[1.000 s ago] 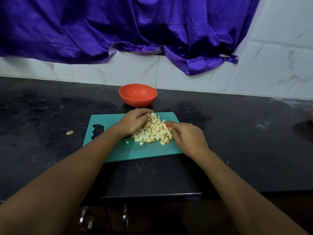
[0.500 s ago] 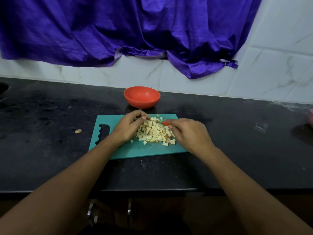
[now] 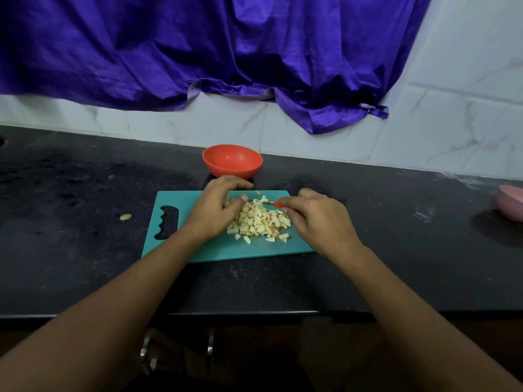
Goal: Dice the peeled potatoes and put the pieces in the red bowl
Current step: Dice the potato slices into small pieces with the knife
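Left fingers (image 3: 240,183) are curved slightly farther round the potato dice (image 3: 260,219), nothing held; the knife (image 3: 273,204) is gripped in the right fingers (image 3: 293,203). Strays (image 3: 247,240) nearby are best heaped.

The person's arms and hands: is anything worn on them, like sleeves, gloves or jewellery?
The left arm and right arm are bare to the picture's edge: no sleeves, watch or bracelets. The left hand and right hand wear no gloves. A tiny glint on a right finger might be a ring, too small to tell.
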